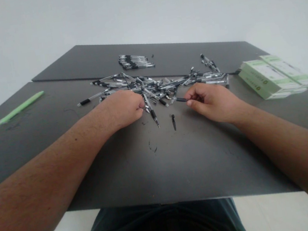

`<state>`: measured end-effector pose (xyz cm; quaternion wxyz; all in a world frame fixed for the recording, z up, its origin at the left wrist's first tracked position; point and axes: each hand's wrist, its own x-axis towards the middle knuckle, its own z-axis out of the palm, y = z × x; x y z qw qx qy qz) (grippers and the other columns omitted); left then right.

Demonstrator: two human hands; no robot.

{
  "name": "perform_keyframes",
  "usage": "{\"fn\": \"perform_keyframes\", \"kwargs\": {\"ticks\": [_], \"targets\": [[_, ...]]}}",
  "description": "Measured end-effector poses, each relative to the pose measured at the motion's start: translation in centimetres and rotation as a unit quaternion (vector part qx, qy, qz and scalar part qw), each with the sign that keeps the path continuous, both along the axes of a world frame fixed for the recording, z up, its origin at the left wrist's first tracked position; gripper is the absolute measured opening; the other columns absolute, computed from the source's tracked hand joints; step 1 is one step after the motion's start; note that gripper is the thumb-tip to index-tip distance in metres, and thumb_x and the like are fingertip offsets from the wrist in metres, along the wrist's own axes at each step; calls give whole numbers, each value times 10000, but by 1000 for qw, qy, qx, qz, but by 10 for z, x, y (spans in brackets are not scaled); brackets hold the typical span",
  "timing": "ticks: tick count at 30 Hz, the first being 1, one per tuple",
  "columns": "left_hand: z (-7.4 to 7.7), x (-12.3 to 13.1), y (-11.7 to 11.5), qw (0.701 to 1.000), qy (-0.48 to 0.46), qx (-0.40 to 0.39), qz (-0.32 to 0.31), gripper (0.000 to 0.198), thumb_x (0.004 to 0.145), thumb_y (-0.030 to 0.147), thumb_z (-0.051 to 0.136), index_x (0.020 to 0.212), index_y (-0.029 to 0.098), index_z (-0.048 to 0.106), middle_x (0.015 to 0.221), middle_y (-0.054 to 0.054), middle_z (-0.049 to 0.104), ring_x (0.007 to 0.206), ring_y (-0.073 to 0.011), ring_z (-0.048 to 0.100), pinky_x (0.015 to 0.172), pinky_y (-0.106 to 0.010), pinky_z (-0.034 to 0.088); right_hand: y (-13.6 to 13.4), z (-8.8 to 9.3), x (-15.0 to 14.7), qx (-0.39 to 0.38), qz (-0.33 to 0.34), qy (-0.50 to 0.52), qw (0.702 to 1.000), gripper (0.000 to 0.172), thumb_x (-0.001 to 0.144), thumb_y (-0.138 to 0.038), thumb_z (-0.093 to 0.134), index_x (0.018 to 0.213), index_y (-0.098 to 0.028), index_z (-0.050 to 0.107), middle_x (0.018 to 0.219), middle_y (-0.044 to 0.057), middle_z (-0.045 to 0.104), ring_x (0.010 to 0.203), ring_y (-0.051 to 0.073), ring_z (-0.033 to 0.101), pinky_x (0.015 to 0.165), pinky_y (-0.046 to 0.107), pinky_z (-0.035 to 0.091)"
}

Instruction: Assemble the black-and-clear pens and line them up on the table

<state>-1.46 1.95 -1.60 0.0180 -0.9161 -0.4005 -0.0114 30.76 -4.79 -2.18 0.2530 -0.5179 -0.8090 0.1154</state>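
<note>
My right hand [212, 101] pinches a clear pen [180, 99] by its black grip, its other end pointing left toward the pile. My left hand [128, 107] is closed at the near left side of the pile. Its fingertips are turned away, so what they hold, if anything, is hidden. Just right of them a clear pen [153, 112] with a black grip lies with its tip toward me. Between my hands, closer to me, is a small black pen cap [173, 122]. Beyond both hands spreads a loose pile of clear pens [150, 85] with black grips.
Farther back, several pens [135, 61] lie side by side in a neat group. A few more pens [209, 63] sit at the back right. White and green boxes [274, 77] stand on the right. A long light green object [21, 107] lies left on the dark table [139, 171].
</note>
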Motion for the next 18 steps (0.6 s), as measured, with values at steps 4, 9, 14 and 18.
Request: {"fn": "perform_keyframes", "kwargs": {"ticks": [4,9,14,18], "targets": [[2,-2,0,1000,4,-3,10,131,788,241,620,718,246,731,767,-67,756,749,-270,689,750,-398,496,0,0,0,1,6,0,1000,103,941,-320,706,993,-253,764,892,39,813,754,230,687,734,358,498],[0,-3,0,999,-39,0,14,160,830,263,609,800,238,765,816,-83,774,798,-288,718,809,-418,551,0,-1,0,5,7,-4,1000,95,950,-319,701,992,-259,762,896,32,811,762,226,680,739,351,497],[1,-1,-1,998,-50,12,30,293,936,297,563,944,226,847,965,-110,835,963,-320,778,915,-444,605,0,-2,1,4,10,-6,1000,96,959,-325,697,995,-267,764,902,30,810,780,228,690,737,348,496],[3,0,-4,998,-50,21,39,361,988,302,515,1015,199,860,1041,-137,837,1064,-343,786,979,-474,618,0,-1,0,5,17,-3,1000,84,954,-311,699,988,-261,756,896,32,815,762,223,691,723,346,488]]}}
